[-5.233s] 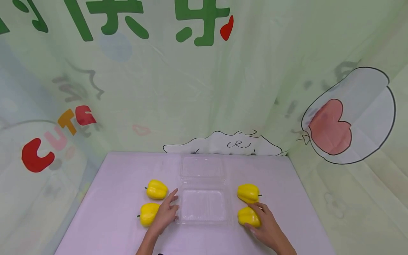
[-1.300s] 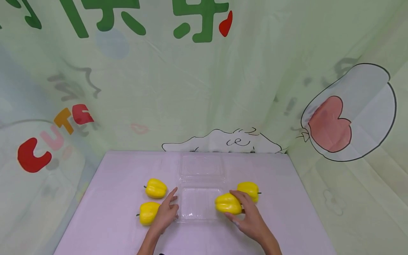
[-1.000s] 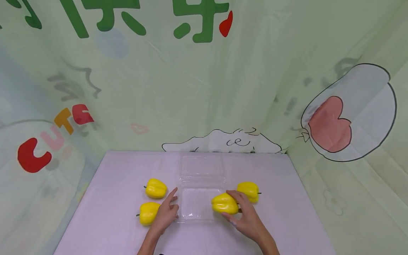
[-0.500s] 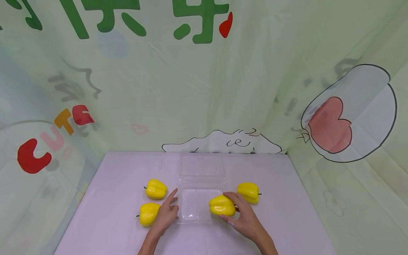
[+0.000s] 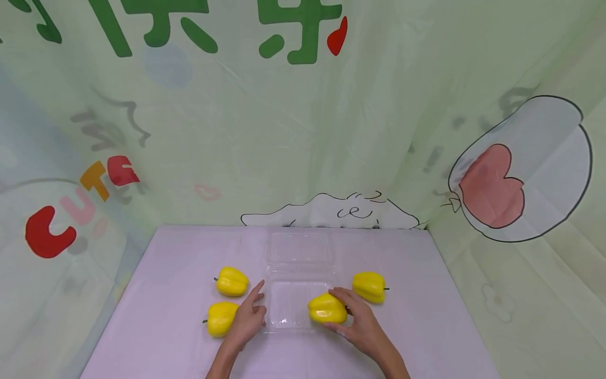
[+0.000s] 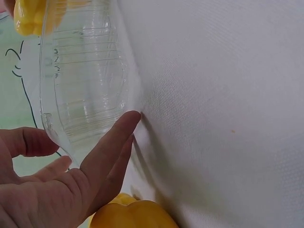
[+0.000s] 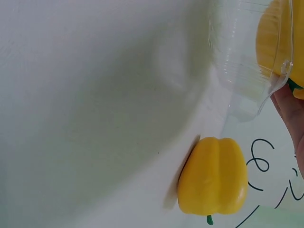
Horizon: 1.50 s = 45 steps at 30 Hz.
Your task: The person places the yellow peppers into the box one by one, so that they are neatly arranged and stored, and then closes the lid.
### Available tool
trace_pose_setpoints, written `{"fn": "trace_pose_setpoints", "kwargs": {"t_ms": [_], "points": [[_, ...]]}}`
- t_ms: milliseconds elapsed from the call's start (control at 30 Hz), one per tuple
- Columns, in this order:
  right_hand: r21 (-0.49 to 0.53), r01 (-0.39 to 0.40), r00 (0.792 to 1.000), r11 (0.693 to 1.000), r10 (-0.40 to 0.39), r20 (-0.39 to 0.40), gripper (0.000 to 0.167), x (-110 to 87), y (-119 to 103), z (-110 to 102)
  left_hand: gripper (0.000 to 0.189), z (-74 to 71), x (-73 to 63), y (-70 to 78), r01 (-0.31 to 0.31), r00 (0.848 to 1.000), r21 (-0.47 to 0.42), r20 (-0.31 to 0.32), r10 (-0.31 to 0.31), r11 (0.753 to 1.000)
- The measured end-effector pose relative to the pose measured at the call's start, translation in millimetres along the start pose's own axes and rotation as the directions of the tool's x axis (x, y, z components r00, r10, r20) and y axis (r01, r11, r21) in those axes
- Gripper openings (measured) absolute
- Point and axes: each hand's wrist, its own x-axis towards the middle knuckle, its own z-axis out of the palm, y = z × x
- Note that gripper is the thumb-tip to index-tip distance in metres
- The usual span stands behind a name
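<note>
Lilac tbl point(image 5: 156, 326): R hand point(image 5: 362, 325) grips yel pepper point(image 5: 326, 309) at clr tray point(image 5: 288, 302).

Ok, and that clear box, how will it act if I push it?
The box is probably light, since its see-through walls look thin. The walls may flex, though their ridges might stiffen them a little. It seems unlikely to roll, sitting flat on the table.

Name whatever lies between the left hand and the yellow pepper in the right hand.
In the head view, part of the open clear container lies between the left hand and the held yellow pepper; no other object shows there.
</note>
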Motion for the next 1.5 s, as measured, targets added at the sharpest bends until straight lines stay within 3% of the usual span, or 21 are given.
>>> {"fn": "trace_pose_setpoints", "kwargs": {"t_ms": [367, 867, 1500], "points": [[-0.055, 0.043, 0.999, 0.998, -0.043, -0.001, 0.071, -0.8, -1.7, 3.1, 0.071, 0.4, 0.1, -0.2, -0.005, 1.000, -0.018, -0.001, 0.005, 1.000], [-0.168, 0.033, 0.999, 0.985, -0.032, 0.010, 0.073, 0.5, -1.2, 4.1, 0.071, 0.5, -0.8, -0.1, -0.008, 1.000, -0.002, -0.006, 0.008, 1.000], [-0.236, 0.056, 0.995, 0.970, -0.034, 0.097, 0.074, 3.9, -6.0, 7.9, 0.070, 0.3, -0.1, -0.6, -0.015, 1.000, 0.008, 0.003, 0.015, 1.000]]}}
